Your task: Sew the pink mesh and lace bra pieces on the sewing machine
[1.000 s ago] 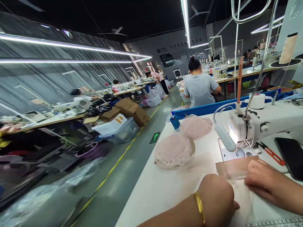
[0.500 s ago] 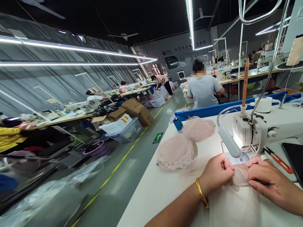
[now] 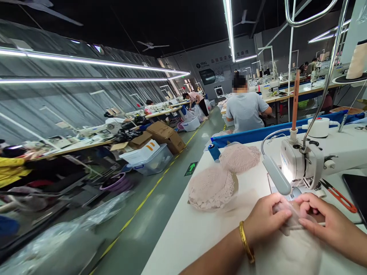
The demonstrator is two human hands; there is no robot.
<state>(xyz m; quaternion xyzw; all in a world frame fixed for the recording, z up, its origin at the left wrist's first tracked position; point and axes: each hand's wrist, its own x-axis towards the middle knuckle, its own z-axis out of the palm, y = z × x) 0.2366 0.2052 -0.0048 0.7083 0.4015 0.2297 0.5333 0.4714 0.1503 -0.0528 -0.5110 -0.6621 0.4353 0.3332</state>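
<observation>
My left hand, with a gold bangle on the wrist, pinches the edge of a thin, pale pink sheer fabric piece that lies on the white table. My right hand grips the same piece from the right, fingers curled on it. Both hands sit just in front of the needle area of a white sewing machine, whose lamp is lit. Two piles of pink lace pieces lie to the left of the hands.
Red-handled snips and a black phone lie at the right. A person in a grey shirt sits ahead at another table. Boxes and bins line the aisle at the left.
Both hands moved up from the table's near edge to the machine and closed on the sheer piece, bunching it between them. The camera shifted slightly.
</observation>
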